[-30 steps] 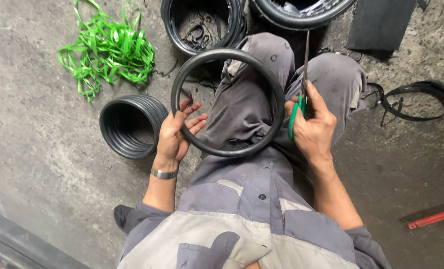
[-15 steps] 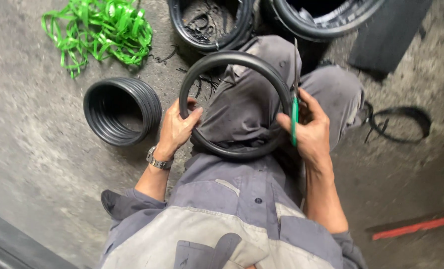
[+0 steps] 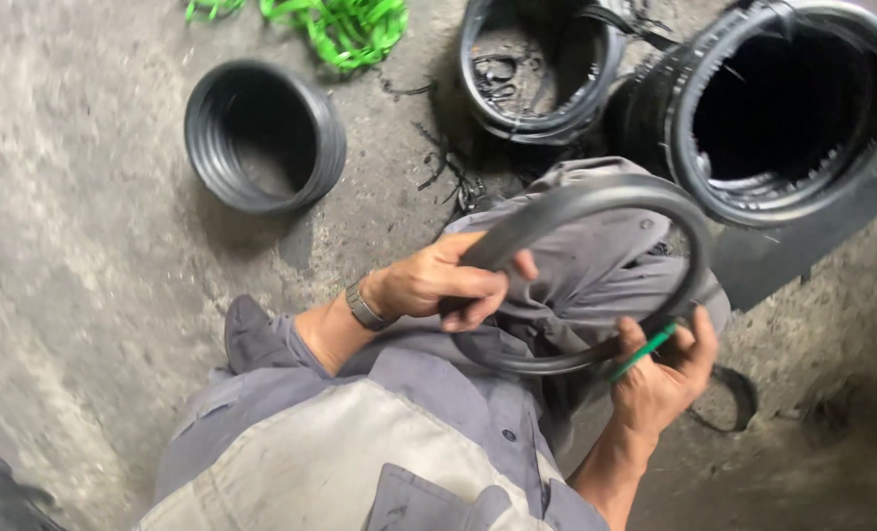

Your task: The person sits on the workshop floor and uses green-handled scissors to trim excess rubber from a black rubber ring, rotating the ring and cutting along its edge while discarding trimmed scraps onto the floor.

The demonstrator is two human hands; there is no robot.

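Black rubber ring [image 3: 596, 270], smooth and round, held over the grey-clad knee: left hand [image 3: 438, 285] closed around its left arc, right hand [image 3: 660, 379] closed on its near rim with a green-handled tool [image 3: 643, 352]. Ribbed black sleeve [image 3: 264, 136] far left; green straps [image 3: 345, 25] beyond; large ribbed ring [image 3: 787, 108] far right on rough concrete floor [image 3: 74, 246].

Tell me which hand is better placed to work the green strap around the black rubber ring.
Right. The right hand already pinches the green strap against the lower edge of the black rubber ring, while the left hand is wrapped around the ring's opposite side, steadying it over the knee.
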